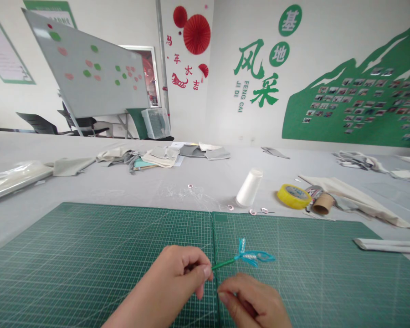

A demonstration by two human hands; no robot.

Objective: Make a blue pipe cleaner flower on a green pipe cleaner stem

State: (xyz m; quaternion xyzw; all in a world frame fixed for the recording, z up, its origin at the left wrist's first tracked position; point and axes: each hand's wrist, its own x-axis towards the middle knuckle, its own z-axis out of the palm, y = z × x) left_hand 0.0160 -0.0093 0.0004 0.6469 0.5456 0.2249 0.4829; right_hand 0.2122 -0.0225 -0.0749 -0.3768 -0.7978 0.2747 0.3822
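Left hand (pixel 181 278) pinched the green stem end of a small blue wire flower (pixel 249 257), held just above the green cutting mat (pixel 89 255) on the worktop. Long axis ran lower-left to upper-right, petals pointing up-right, away from the person. Right hand (pixel 254 303) curled loosely just below the stem; couldn't tell whether it was pinching anything.

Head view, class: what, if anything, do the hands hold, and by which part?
The left hand pinches the green stem end of a small turquoise wire flower. Whether the right hand grips anything cannot be told.
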